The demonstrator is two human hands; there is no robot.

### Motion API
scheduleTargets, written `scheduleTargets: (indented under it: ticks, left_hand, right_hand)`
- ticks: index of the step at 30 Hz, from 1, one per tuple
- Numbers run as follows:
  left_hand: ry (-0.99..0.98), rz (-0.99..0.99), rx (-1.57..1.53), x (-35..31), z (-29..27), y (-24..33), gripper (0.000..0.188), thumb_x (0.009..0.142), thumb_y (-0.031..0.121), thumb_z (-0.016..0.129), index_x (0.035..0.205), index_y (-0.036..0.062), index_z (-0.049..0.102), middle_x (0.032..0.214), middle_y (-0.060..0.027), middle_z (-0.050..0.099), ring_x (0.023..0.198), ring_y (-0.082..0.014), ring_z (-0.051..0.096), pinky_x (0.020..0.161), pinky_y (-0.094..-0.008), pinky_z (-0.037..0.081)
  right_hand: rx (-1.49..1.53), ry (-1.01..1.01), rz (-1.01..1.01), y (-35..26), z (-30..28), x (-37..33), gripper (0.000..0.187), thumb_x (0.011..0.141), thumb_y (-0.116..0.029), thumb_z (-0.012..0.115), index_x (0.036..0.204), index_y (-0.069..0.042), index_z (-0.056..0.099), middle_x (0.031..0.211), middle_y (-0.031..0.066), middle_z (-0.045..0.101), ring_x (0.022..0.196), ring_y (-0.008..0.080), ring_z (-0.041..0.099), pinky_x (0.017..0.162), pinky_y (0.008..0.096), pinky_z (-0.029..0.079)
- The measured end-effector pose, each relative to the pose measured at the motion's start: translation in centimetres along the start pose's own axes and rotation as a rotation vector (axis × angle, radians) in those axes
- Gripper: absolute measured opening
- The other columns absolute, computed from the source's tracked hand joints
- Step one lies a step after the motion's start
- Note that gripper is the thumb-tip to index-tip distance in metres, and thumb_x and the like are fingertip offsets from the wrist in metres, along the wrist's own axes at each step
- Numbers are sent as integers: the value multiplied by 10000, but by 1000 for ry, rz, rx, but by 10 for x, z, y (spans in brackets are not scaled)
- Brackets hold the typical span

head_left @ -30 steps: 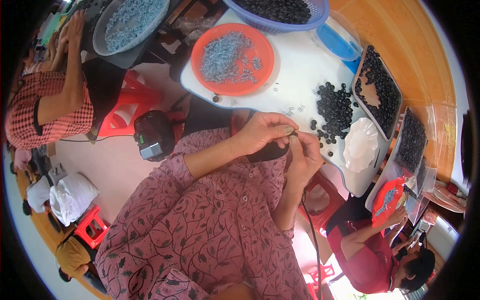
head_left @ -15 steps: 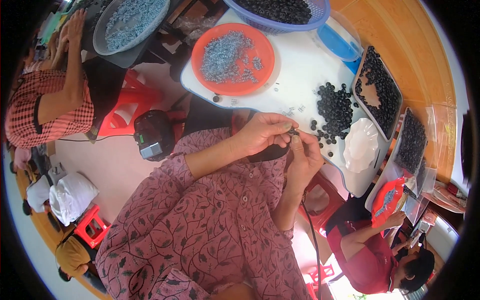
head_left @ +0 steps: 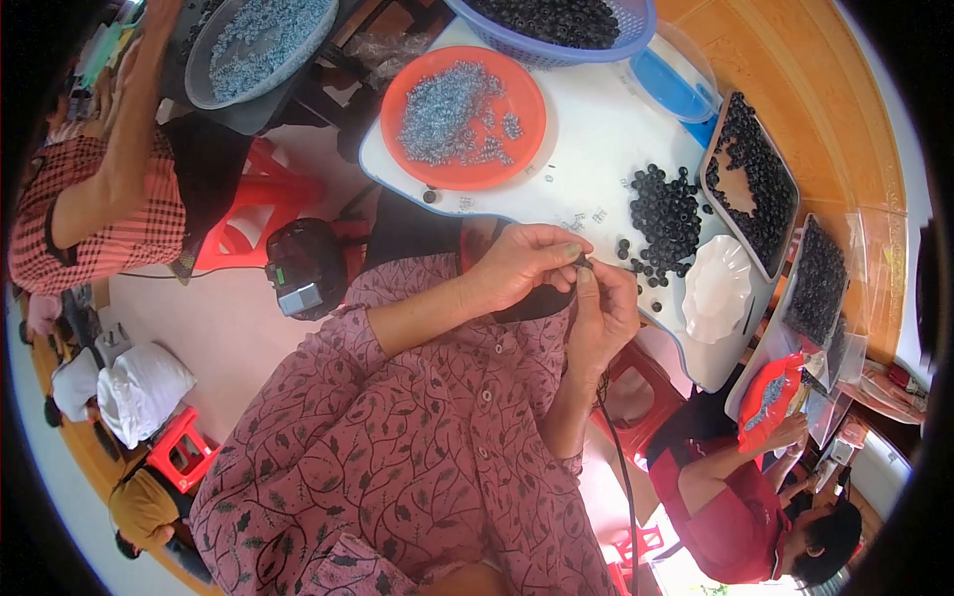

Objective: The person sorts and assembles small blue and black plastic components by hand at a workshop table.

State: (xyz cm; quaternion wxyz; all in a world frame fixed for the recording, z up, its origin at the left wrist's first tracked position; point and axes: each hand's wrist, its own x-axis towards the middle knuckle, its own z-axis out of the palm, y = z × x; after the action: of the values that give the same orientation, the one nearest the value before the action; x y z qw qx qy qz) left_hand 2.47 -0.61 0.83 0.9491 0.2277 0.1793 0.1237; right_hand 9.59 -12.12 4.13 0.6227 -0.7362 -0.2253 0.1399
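Just right of the frame's centre, the left hand (head_left: 525,268) and right hand (head_left: 604,310) pinch a small dark piece (head_left: 583,262).

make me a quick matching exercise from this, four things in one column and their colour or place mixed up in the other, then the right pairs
Things:
1. shallow round dish
2. perforated basket
3. scalloped dish
4. small dark piece

Colour or place:
A. white, beside the loose black pieces
B. at the fingertips of the left hand and right hand
C. blue-purple, with black pieces inside
D. orange-red, with silvery pieces inside

Right pairs: 1-D, 2-C, 3-A, 4-B
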Motion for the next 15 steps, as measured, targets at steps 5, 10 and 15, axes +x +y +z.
scheduleTargets:
  ticks: [5, 10, 15]
  left_hand:
    - [8, 13, 51, 1, 0, -1, 229, 945, 105, 599, 1120, -34, 645, 887, -61, 661, 730, -99, 613, 643, -244, 527]
    - [30, 23, 94, -1, 3, 1, 228, 936, 121, 619, 1098, -36, 653, 887, -51, 658, 720, -87, 599, 639, -226, 516]
    - [44, 55, 169, -2, 5, 2, 226, 932, 132, 632, 1077, -38, 663, 872, -37, 652, 705, -73, 578, 632, -215, 504]
  right_hand:
    - [-53, 5, -62, 0, 2, 1, 105, 856, 13, 681, 952, -10, 646, 911, 33, 586, 787, 85, 557, 663, 206, 470]
    - [-102, -13, -96, -4, 3, 1, 105, 854, 28, 676, 944, -2, 633, 916, 53, 573, 737, 93, 582, 619, 216, 503]
    - [-176, -9, -184, -10, 7, 2, 98, 855, 31, 673, 937, 7, 626, 901, 68, 564, 687, 104, 598, 574, 223, 517]
